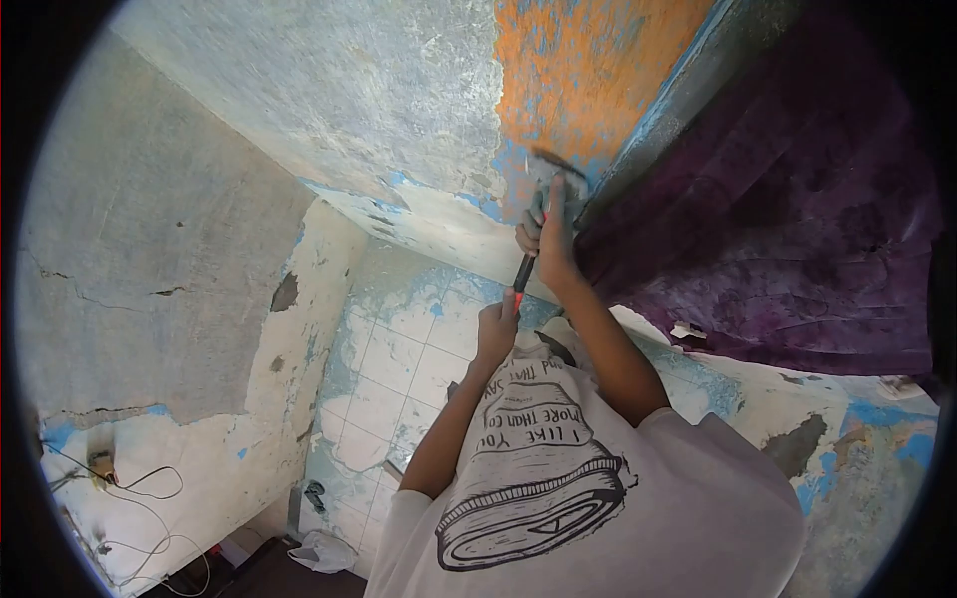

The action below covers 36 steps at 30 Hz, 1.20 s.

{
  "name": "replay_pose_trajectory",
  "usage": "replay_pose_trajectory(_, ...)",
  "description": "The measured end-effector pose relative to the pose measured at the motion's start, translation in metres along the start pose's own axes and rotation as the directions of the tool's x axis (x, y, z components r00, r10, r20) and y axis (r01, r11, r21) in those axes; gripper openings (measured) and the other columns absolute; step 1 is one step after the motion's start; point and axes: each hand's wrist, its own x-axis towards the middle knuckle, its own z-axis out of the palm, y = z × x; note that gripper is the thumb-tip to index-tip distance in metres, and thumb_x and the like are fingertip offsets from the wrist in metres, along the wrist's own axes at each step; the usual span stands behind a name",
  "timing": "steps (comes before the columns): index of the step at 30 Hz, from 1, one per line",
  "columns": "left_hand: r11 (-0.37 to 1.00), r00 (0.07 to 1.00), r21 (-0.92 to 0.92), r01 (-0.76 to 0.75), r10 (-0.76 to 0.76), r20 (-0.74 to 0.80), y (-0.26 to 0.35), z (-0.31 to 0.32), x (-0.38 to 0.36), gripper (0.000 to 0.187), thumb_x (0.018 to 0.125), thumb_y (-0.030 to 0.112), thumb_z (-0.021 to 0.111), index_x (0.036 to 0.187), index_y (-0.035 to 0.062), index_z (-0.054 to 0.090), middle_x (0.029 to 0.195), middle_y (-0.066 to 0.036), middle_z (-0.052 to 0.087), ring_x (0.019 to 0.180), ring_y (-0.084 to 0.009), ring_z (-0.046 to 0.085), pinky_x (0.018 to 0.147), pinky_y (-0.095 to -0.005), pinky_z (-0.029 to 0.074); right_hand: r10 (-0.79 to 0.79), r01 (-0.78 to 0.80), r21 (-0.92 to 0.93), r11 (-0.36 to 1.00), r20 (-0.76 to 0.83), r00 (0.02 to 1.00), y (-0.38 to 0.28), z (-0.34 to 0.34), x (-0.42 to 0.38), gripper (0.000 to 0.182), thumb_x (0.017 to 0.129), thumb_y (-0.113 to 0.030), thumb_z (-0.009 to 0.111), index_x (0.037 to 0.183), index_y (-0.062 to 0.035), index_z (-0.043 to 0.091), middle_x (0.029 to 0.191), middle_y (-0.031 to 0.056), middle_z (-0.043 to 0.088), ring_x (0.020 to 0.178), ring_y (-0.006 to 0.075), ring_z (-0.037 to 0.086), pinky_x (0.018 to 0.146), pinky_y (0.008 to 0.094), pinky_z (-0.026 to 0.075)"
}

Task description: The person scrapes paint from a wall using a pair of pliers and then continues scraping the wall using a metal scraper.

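Observation:
A scraper with a black and red handle is held in both hands, its wide blade against the wall near the lower end of the orange and blue paint. My right hand wraps round the upper handle close to the blade, with a finger stretched along the tool. Lower down, my left hand is closed round the handle's end. The blade is partly blurred. Left of the painted patch, the wall shows bare grey plaster.
A dark purple cloth hangs close on the right. Flaked paint lies over the tiled floor. Loose cables run along the lower left wall, and a white plastic bag lies near a dark surface at the bottom.

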Motion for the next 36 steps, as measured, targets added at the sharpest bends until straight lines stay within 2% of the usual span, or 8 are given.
replay_pose_trajectory(5,0.998,1.0,-0.055,0.011,-0.011,-0.009,0.006,0.001,-0.002,0.07,0.104,0.049,0.039,0.059,-0.0027,0.053,0.049,-0.007,0.045,0.047,-0.0172,0.042,0.049,-0.0374,0.034,-0.032,0.031,0.004,0.999,0.069,0.997,-0.007,0.001,-0.002,0.063,0.092,-0.072,0.045,0.062,-0.0176,0.036,0.047,-0.0045,0.021,0.034,0.0115,0.019,0.036,0.0292,0.016)
replay_pose_trajectory(8,0.999,0.999,0.02,0.044,-0.044,-0.006,-0.023,0.001,-0.003,0.07,0.104,0.049,0.038,0.059,-0.0023,0.054,0.048,-0.007,0.044,0.046,-0.0177,0.042,0.049,-0.0372,0.034,0.08,-0.075,0.067,0.995,-0.087,0.993,0.03,-0.018,0.003,0.058,0.095,-0.065,0.049,0.064,-0.0173,0.035,0.049,-0.0058,0.023,0.035,0.0073,0.021,0.035,0.0266,0.015)
replay_pose_trajectory(15,0.997,1.0,-0.072,0.013,-0.014,-0.01,0.002,-0.001,0.0,0.07,0.105,0.049,0.036,0.058,-0.0008,0.053,0.049,-0.005,0.044,0.046,-0.0161,0.042,0.048,-0.0356,0.034,0.014,-0.014,-0.006,1.0,0.008,1.0,-0.01,0.006,-0.005,0.062,0.094,-0.07,0.044,0.063,-0.0168,0.035,0.048,-0.0047,0.023,0.035,0.0098,0.021,0.037,0.0276,0.017)
replay_pose_trajectory(19,0.998,0.999,0.035,0.047,-0.047,0.007,-0.016,0.0,-0.003,0.07,0.105,0.048,0.034,0.058,-0.0003,0.051,0.049,-0.004,0.043,0.046,-0.0161,0.041,0.048,-0.0361,0.033,0.038,-0.039,-0.013,0.999,-0.067,0.997,0.023,-0.014,0.004,0.061,0.094,-0.067,0.046,0.063,-0.0163,0.036,0.049,-0.0044,0.025,0.036,0.0093,0.021,0.036,0.0276,0.017)
replay_pose_trajectory(22,0.999,0.999,0.02,0.035,-0.035,0.002,0.001,0.004,-0.003,0.07,0.105,0.048,0.034,0.058,-0.0002,0.05,0.049,-0.004,0.042,0.046,-0.0165,0.041,0.048,-0.0369,0.033,0.022,-0.033,0.196,0.98,0.057,0.998,0.017,-0.012,0.001,0.055,0.097,-0.06,0.05,0.065,-0.0165,0.037,0.049,-0.0069,0.026,0.034,0.0071,0.021,0.033,0.0256,0.017)
replay_pose_trajectory(24,0.997,0.999,-0.072,-0.032,0.033,0.019,0.016,0.006,0.001,0.069,0.106,0.048,0.033,0.058,0.0004,0.05,0.049,-0.003,0.042,0.045,-0.0162,0.041,0.047,-0.0368,0.033,-0.105,0.106,0.035,0.994,-0.025,0.994,-0.026,0.02,-0.007,0.055,0.096,-0.06,0.051,0.065,-0.0166,0.038,0.05,-0.0067,0.027,0.035,0.0069,0.022,0.033,0.0254,0.017)
replay_pose_trajectory(33,1.0,0.999,0.009,0.021,-0.021,0.044,0.003,0.0,0.003,0.068,0.105,0.054,0.029,0.06,0.0062,0.047,0.051,0.001,0.041,0.044,-0.0111,0.039,0.044,-0.0308,0.029,-0.016,0.015,-0.01,1.0,-0.099,0.995,-0.013,0.009,-0.004,0.059,0.095,-0.066,0.047,0.065,-0.0157,0.036,0.048,-0.0043,0.023,0.035,0.0094,0.02,0.035,0.028,0.015)
replay_pose_trajectory(36,0.994,0.999,-0.111,0.013,-0.008,0.05,0.022,0.003,0.006,0.068,0.106,0.046,0.035,0.06,-0.0015,0.053,0.049,-0.005,0.044,0.046,-0.0162,0.04,0.047,-0.0348,0.033,-0.06,0.059,-0.022,0.998,-0.034,0.998,-0.029,0.016,-0.008,0.059,0.096,-0.064,0.045,0.064,-0.0156,0.037,0.047,-0.0036,0.023,0.034,0.0102,0.019,0.035,0.0285,0.015)
